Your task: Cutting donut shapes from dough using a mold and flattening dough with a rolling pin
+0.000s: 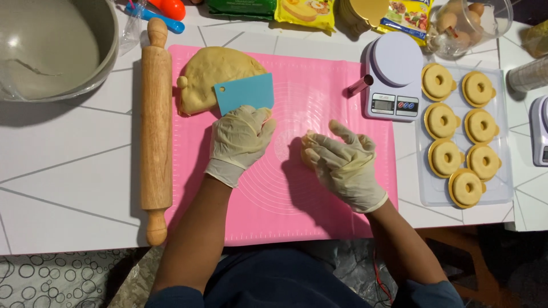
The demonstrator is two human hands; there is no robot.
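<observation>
pink mat [319, 188], blue scraper [244, 93], tan dough [211, 74]

A white table [63, 188] with thin grey lines crossing it in angular tile-like shapes fills most of the view, evenly lit from above, with soft shadows falling toward its near edge. Below that edge lies a pale floor covering [51, 276] printed with dark circles, and at lower right a wooden stool [468, 256] stands in shadow.

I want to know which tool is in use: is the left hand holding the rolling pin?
No, the left hand holds a blue scraper against the dough, while the rolling pin lies untouched beside the mat.
</observation>
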